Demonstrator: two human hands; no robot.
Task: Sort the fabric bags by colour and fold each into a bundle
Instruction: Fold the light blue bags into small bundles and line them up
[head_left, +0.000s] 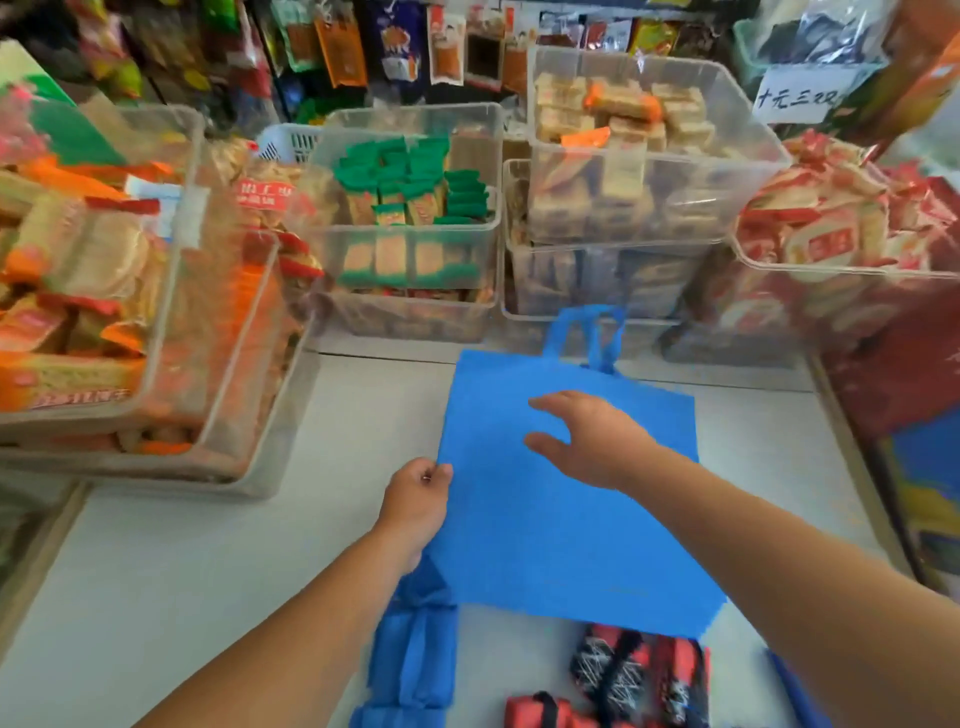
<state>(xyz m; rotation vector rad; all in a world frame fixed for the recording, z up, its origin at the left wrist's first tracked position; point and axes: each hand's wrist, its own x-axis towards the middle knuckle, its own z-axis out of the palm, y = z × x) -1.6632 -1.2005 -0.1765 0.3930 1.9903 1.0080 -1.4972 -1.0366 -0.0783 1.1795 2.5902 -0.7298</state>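
Flat blue non-woven fabric bag (566, 519) lies on white counter (182, 571). Left hand (418, 499) pinches its left edge. Right hand (592, 441) spread above it.

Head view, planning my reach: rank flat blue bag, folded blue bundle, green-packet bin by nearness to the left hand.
1. Flat blue bag, pinched by left hand.
2. Folded blue bundle, near side, below wrist.
3. Green-packet bin, far side.

Blue fabric bag (561, 519): flat, handles upward, frame centre.
Blue fabric bundle (413, 654): tied, bottom centre.
Red-and-black fabric bundles (639, 670): bottom, right of centre.
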